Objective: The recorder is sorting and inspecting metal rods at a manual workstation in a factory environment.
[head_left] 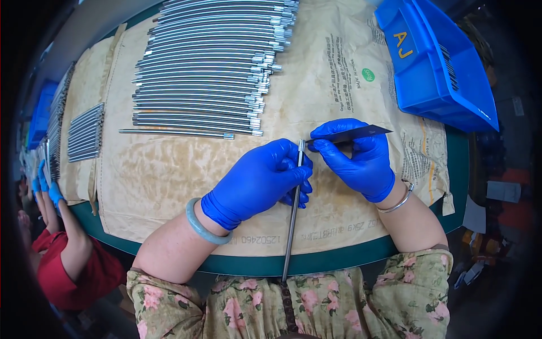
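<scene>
Gripping a rod (294, 209) in closed fingers, the left hand (259, 175) holds it just below its bright upper end, the shaft slanting down past the near edge of the worktop (248, 264) to the person's floral top (237, 311). The right hand (355, 161) has its fingers clamped on a thin dark blade (361, 134), whose inner end lies just beside the rod's bright tip; whether the 2 touch, I cannot tell. Both hands wear blue gloves; a pale green bangle (204, 223) circles the left wrist and a silver bracelet (402, 203) the right. Brown paper (169, 181) covers most of the green worktop. On it, beyond the left hand, a wide row of rods (209, 68) lies side by side, bright ends to the right, with 1 loose rod (175, 133) along its near side. A smaller row (86, 133) lies farther left. At the far right stands a blue bin (418, 56). At the left edge, a co-worker (79, 277) in red reaches toward more rods with gloved hands (55, 193).
</scene>
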